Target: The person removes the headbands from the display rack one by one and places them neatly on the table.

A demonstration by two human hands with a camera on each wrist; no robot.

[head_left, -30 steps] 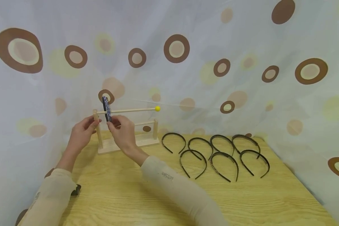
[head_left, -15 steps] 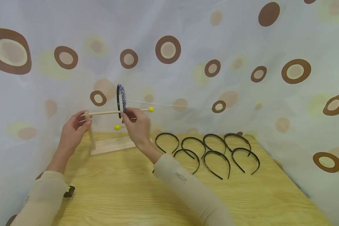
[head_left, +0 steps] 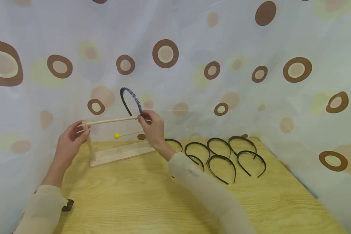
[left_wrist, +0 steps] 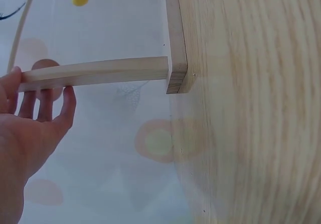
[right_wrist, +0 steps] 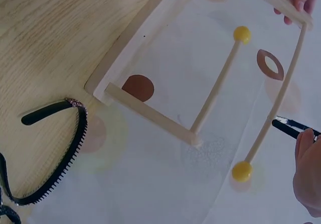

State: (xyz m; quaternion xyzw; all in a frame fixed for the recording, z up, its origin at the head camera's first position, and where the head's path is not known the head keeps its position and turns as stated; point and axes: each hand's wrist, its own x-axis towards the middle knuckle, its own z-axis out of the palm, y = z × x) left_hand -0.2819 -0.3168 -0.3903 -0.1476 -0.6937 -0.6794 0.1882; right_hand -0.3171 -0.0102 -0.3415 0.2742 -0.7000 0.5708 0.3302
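Observation:
My right hand (head_left: 154, 129) pinches a headband (head_left: 134, 97) covered in blue glitter, with black teeth inside, near one end. The headband stands up above the upper rod (head_left: 111, 121) of a wooden stand; its free end is close over the rod. In the right wrist view the headband's dark tip (right_wrist: 286, 128) overlaps this rod, whose yellow ball (right_wrist: 242, 171) caps the end. My left hand (head_left: 68, 144) holds the top of the stand's left post (left_wrist: 100, 72), thumb on one side and fingers on the other. A lower rod ends in another yellow ball (head_left: 116, 136).
Several black toothed headbands (head_left: 222, 157) lie spread on the wooden table (head_left: 128, 201) at the right; my right forearm partly covers some. The stand's flat base (head_left: 120, 154) rests near the back edge. A spotted curtain (head_left: 175, 84) rises behind and at both sides.
The right hand has carried the glittery headband rightward along the upper rod from near the left post to the rod's far end, turning it. The left hand keeps holding the post.

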